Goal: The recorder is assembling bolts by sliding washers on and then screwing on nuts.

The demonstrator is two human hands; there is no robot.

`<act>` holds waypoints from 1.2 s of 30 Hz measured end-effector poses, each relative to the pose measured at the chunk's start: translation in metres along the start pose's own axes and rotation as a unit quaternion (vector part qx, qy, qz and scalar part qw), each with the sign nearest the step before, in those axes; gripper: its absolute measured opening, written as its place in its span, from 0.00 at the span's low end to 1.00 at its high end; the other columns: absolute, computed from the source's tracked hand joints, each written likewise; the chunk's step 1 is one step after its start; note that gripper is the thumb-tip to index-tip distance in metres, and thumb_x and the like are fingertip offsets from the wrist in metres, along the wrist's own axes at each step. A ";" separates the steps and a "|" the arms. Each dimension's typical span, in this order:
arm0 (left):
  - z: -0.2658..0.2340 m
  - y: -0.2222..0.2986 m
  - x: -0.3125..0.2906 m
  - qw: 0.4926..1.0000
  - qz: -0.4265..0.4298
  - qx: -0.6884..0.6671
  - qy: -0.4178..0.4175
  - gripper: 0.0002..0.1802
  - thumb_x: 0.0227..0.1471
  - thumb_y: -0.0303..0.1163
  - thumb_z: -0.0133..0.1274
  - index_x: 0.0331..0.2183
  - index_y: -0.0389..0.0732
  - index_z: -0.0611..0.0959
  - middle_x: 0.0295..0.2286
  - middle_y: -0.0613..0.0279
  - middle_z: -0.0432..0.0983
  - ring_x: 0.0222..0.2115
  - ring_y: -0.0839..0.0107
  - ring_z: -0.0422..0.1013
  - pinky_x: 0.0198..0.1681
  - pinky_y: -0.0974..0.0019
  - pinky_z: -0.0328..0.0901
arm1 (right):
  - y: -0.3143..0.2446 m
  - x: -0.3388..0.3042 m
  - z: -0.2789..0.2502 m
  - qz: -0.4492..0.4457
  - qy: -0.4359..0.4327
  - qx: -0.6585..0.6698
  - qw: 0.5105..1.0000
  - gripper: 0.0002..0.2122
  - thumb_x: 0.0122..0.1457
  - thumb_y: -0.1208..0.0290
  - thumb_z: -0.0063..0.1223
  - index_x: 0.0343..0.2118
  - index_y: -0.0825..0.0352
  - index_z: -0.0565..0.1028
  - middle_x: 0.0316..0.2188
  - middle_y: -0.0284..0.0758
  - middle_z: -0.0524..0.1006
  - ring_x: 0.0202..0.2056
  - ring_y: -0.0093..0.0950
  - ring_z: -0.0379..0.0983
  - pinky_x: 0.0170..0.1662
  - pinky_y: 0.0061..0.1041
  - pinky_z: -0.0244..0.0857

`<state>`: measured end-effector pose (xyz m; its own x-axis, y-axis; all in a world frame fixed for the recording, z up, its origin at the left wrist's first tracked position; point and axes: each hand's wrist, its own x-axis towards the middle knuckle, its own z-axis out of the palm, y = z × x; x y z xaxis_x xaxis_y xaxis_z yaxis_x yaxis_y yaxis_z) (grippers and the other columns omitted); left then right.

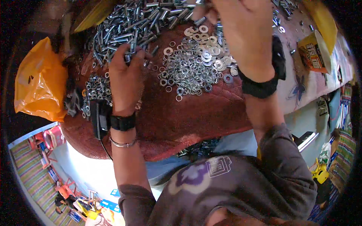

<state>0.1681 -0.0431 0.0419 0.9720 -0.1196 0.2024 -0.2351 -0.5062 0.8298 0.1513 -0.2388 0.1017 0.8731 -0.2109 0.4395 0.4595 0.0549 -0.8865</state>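
My left hand (126,77) is at the near edge of a heap of steel bolts (128,28). Its thumb and fingers close on a bolt (129,52) that stands roughly upright between them. Farther right, my right hand (239,26) reaches over the far side of the work surface, beside the bolts. Its fingertips are blurred and partly cut off by the top edge, so any hold there is unclear. Between the hands lies a pile of flat and spring washers (192,67). Small nuts (96,88) are heaped left of my left wrist.
Everything lies on a dark red cloth (181,124). An orange plastic bag (39,83) stands at the left. A printed paper cup (315,52) sits at the right, near scattered loose hardware. Past the cloth's near edge are my lap and the floor, with a yellow item (320,173).
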 end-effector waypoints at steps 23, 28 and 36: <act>0.124 0.008 0.063 0.917 0.237 0.302 -0.103 0.14 0.44 0.34 0.52 0.34 0.38 0.76 0.29 0.47 0.73 0.30 0.48 0.70 0.32 0.53 0.64 | 0.022 -0.021 -0.053 0.066 0.097 0.082 0.990 0.06 0.58 0.72 0.46 0.34 0.69 0.68 0.22 0.31 0.72 0.20 0.16 0.67 0.23 0.14 0.62; 0.093 0.028 0.053 0.989 -0.006 0.046 -0.137 0.18 0.47 0.33 0.52 0.41 0.35 0.73 0.26 0.55 0.75 0.24 0.63 0.71 0.24 0.66 0.63 | 0.034 -0.024 -0.042 0.065 0.084 0.032 0.994 0.07 0.56 0.71 0.48 0.34 0.69 0.70 0.21 0.33 0.73 0.20 0.19 0.69 0.22 0.17 0.63; 0.056 0.021 0.021 0.867 -0.212 -0.439 -0.101 0.12 0.49 0.31 0.53 0.37 0.41 0.73 0.24 0.69 0.72 0.21 0.82 0.65 0.19 0.81 0.54 | 0.051 -0.034 -0.023 0.047 -0.039 -0.164 0.985 0.06 0.48 0.73 0.52 0.29 0.69 0.72 0.21 0.43 0.72 0.25 0.41 0.70 0.27 0.30 0.62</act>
<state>0.1841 -0.1040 0.0343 0.9317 -0.2731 -0.2395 0.3180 0.2943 0.9013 0.1416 -0.2508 0.0379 0.9247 -0.1434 0.3526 0.3109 -0.2499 -0.9170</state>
